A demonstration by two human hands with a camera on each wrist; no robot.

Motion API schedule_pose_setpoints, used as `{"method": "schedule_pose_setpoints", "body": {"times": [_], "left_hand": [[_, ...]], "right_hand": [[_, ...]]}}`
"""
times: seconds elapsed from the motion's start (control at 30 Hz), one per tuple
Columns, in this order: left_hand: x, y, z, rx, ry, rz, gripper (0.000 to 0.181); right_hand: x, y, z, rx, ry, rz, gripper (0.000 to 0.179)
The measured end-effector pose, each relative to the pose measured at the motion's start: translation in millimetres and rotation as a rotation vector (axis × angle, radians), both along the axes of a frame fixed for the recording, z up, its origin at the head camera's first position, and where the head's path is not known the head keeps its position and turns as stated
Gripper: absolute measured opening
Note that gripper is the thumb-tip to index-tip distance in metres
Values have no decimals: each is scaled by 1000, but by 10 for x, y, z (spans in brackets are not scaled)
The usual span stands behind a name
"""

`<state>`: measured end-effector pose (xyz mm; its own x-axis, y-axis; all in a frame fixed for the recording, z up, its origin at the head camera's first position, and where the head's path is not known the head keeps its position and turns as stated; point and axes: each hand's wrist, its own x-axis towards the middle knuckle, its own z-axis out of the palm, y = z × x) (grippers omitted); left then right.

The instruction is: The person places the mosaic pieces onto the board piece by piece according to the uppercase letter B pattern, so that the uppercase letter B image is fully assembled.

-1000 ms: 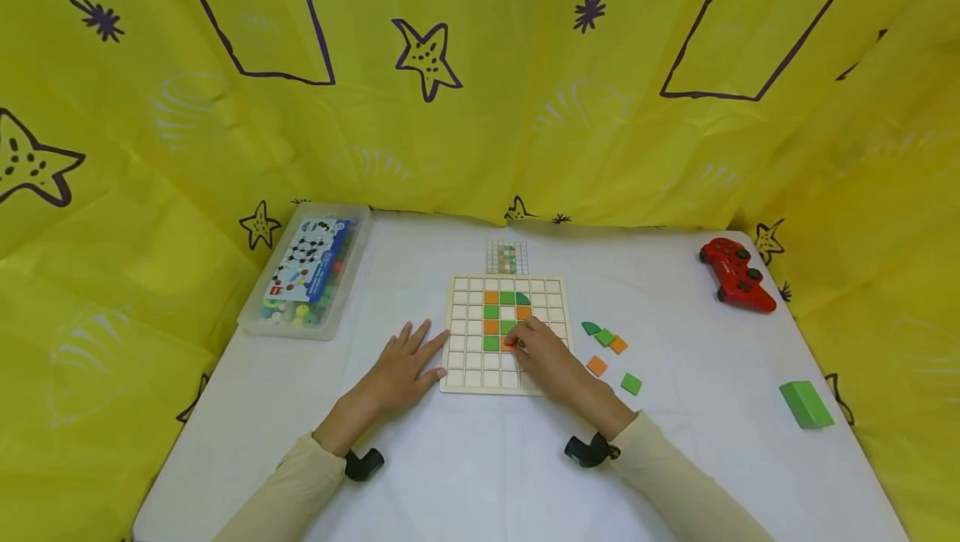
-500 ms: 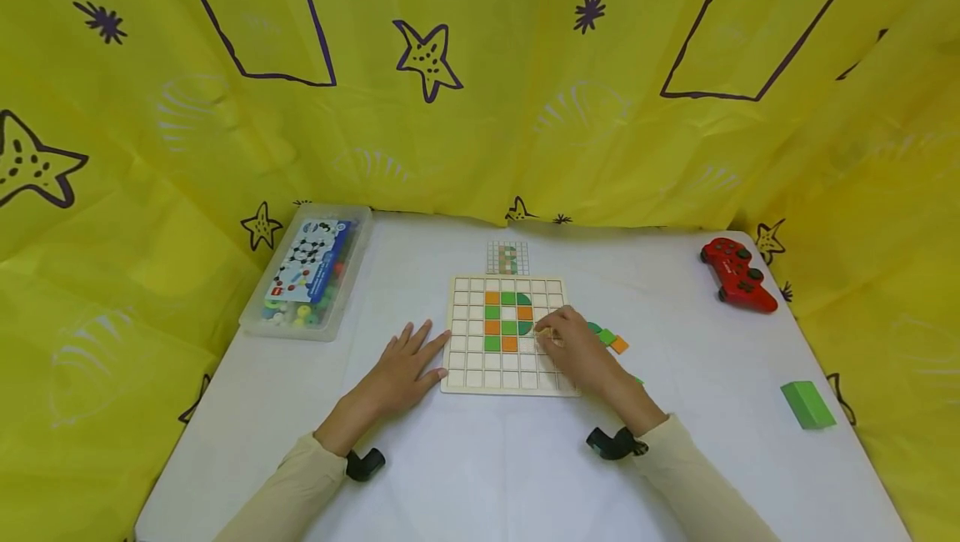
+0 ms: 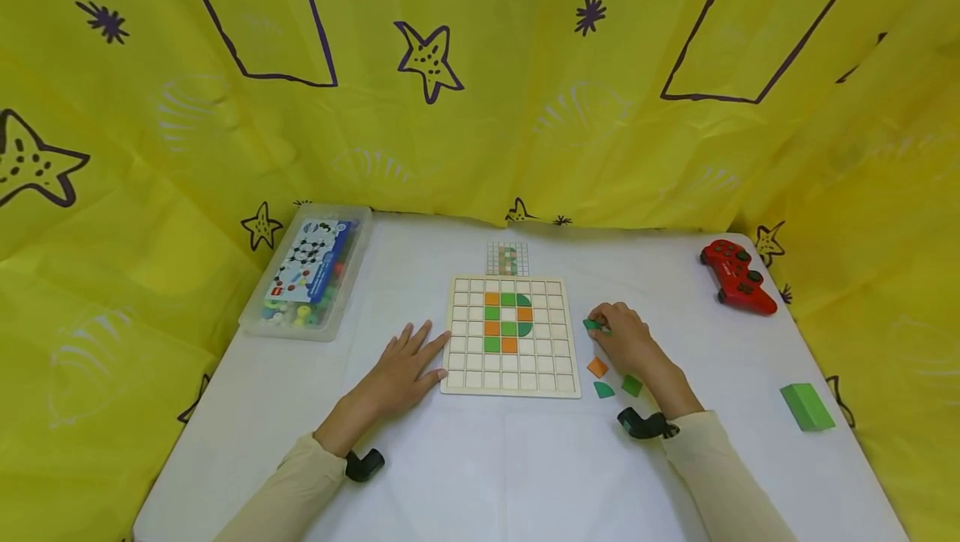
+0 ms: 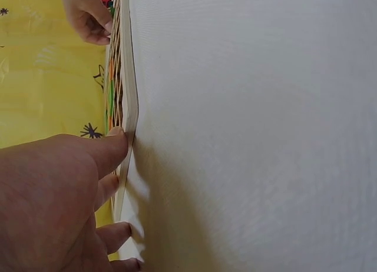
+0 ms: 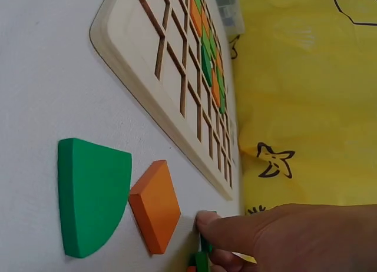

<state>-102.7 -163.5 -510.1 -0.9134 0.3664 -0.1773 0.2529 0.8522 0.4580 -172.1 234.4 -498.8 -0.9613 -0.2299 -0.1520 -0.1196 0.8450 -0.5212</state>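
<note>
A pale wooden grid board (image 3: 468, 367) lies mid-table; orange, green and dark green tiles form a P-like shape in its cells. My left hand (image 3: 401, 368) lies to the board's left, fingers spread, with its fingertips touching the board's edge in the left wrist view. Right of the board, my right hand (image 3: 626, 340) pinches a dark green quarter-circle tile (image 3: 591, 324) between thumb and fingers. Nearer me lie an orange square tile (image 3: 597, 367), a green square tile (image 3: 632, 385) and another quarter-circle tile (image 3: 603, 389). My right hand partly hides other tiles beneath it.
Behind the board lies a small printed pattern card (image 3: 507, 258). A clear plastic box (image 3: 306, 275) of coloured parts stands at the back left. A red game controller (image 3: 737, 277) and a green block (image 3: 807, 407) lie on the right. Yellow curtain (image 3: 495, 142) borders the table.
My right hand has left an orange tile in the board's grid and moved right to the loose tiles, where it now pinches a dark green one. My left hand has stayed put.
</note>
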Motion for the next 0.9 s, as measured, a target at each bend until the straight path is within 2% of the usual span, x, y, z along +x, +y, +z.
{"method": "schedule_pose_setpoints", "body": {"times": [0.2, 0.4, 0.63, 0.9], "left_hand": [[-11, 0, -22, -18, 1, -3, 64], [-15, -2, -29, -27, 0, -4, 64], [-8, -3, -25, -29, -7, -2, 65], [-8, -2, -7, -25, -21, -6, 65]], "right_hand": [[-17, -7, -37, -34, -4, 12, 29], [-31, -2, -77, -85, -19, 52, 26], [-40, -9, -72, -108, -22, 49, 25], [-26, -31, -79, -87, -6, 46, 26]]}}
